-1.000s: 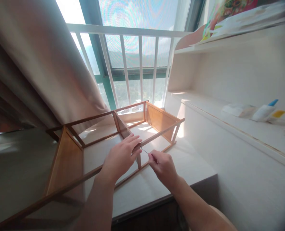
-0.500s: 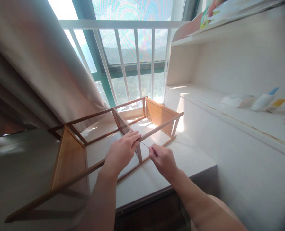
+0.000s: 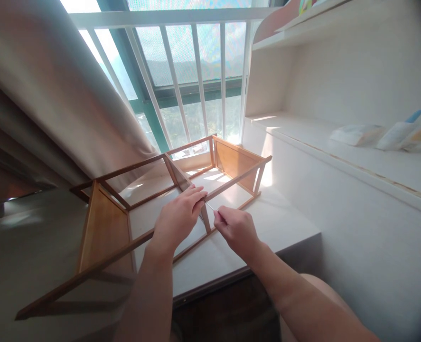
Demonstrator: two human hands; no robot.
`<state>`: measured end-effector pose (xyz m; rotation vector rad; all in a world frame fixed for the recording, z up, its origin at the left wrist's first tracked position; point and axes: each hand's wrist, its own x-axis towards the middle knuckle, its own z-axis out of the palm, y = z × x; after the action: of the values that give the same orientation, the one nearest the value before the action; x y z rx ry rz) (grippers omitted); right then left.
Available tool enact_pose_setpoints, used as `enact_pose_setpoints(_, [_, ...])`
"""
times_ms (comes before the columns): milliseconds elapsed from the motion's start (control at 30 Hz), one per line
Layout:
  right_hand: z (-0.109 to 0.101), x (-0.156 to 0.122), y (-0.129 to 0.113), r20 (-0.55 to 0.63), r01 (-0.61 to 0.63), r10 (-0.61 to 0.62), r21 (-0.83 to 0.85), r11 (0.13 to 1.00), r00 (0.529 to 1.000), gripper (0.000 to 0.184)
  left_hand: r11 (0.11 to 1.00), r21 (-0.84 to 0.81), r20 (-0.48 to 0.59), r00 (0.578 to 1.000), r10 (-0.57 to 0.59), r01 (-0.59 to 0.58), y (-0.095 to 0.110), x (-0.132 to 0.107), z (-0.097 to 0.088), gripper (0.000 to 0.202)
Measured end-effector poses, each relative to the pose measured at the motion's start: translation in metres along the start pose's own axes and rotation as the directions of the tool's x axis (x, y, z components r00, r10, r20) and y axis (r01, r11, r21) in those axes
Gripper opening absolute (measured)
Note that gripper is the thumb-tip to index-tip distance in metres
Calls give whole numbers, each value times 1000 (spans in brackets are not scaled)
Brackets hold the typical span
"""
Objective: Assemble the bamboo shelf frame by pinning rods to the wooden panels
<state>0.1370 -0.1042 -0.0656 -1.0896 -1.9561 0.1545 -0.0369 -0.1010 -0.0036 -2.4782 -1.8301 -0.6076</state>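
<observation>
A brown wooden shelf frame [image 3: 119, 249] lies on its side across the white platform, with wood panels at both ends and a divider [image 3: 174, 172] in the middle. My left hand [image 3: 180, 213] is wrapped over its near rail where the divider joins, fingers closed around the wood. From my right fist [image 3: 236, 228] a thin metal rod [image 3: 209, 206], like a hex key or a screwdriver shaft, reaches up to that joint beside my left fingertips. Its grip end is hidden inside the fist, and its tip is too small to make out.
White window bars [image 3: 199, 71] stand behind the frame. A beige curtain [image 3: 64, 90] hangs at left. On the right, a white ledge [image 3: 303, 130] carries a plastic bag [image 3: 356, 134] and a white tube with a blue tip [image 3: 397, 134]. The platform's front edge [image 3: 228, 281] is close to me.
The view has tilted down slightly. My right hand has shifted a little left, nearer to the joint, and less of the rod shows. My left hand keeps its hold on the rail.
</observation>
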Motion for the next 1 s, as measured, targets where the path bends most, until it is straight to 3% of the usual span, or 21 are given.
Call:
enact_pose_setpoints(200, [-2,0,2,5,-62,62,-17,998,998,31,1000,15,0,1000,-7,7,1,0,0,32])
enact_pose_setpoints(700, [-10,6,-3,32,-39,42,-76,996,999,31,999,37,-1,1000,-13,13,4,0,-1,32])
enact_pose_setpoints(833, [-8,6,-8,55,-30,32,-36,999,998,31,1000,18,7,1000,-3,3,3,1,-1,33])
enact_pose_setpoints(1000, [-4,5,-8,72,-131,125,95,987,990,34,1000,11,9,1000,-6,6,4,1,-2,34])
